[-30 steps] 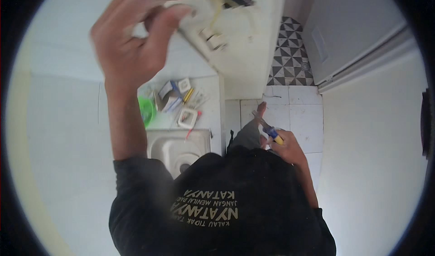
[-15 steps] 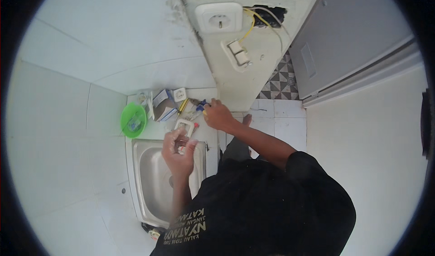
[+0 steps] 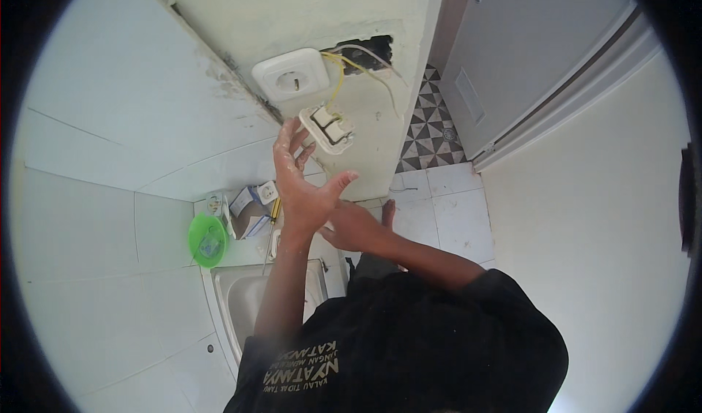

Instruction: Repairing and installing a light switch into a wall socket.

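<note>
A white double wall switch (image 3: 327,129) hangs out from the wall on a yellow wire. Fingers spread and thumb stretched out, my left hand (image 3: 303,193) is raised just beneath it; the fingertips come up to its lower left edge, and I cannot tell if they touch it. No object shows in that hand. Lower down, my right hand (image 3: 360,226) is partly behind the left wrist, over the counter's edge. Its fingers are mostly hidden, so whatever it may hold is not visible. A white frame (image 3: 275,245) lies on the counter beside my left forearm.
A white socket (image 3: 292,75) is on the wall, beside a dark wall box (image 3: 369,53) with loose yellow and grey wires. On the counter are a green bowl (image 3: 208,239), an open carton (image 3: 248,212), another socket (image 3: 267,191) and a yellow tool (image 3: 276,209). The steel sink (image 3: 238,296) is nearer.
My left hand has risen from above the white frame to the hanging switch. My right hand, earlier at the blue-handled pliers, has drawn nearer. The view has shifted.
</note>
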`<state>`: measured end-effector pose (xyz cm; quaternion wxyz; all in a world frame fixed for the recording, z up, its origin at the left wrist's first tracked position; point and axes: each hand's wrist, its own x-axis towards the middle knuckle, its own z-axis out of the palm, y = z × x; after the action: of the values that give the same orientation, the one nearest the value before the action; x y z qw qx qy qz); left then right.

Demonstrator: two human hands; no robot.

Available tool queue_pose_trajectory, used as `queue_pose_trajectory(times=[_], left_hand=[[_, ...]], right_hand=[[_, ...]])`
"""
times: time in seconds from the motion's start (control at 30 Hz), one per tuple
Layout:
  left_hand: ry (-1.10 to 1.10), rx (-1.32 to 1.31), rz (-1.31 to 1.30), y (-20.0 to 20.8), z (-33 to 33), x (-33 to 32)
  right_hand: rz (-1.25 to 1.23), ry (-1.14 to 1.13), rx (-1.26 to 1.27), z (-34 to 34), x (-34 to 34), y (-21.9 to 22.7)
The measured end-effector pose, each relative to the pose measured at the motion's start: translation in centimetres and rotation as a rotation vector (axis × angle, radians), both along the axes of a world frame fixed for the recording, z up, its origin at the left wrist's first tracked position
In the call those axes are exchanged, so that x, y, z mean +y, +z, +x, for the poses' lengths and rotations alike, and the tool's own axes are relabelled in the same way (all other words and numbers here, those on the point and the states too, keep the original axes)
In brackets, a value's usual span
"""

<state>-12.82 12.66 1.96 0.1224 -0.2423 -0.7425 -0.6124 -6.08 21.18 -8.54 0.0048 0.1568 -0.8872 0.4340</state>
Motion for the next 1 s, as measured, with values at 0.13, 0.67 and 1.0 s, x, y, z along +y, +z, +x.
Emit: queue_pose_trajectory(times=[0.13,0.67,1.0], left_hand=[[-0.078,0.014,0.083,0.4,-1.1,1.3],[-0.378,-0.251,0.329,3.3,-2.9,-0.6],[-0.646,-0.501,0.575,1.6,-4.7,-1.5]], right_hand=[[-0.167,0.011,-0.022,2.9,9.3,14.5],[0.969,0.199,0.764,-6.9,14.1,28.1],[0.805,0.462,0.782,-8.4,13.2,27.2]])
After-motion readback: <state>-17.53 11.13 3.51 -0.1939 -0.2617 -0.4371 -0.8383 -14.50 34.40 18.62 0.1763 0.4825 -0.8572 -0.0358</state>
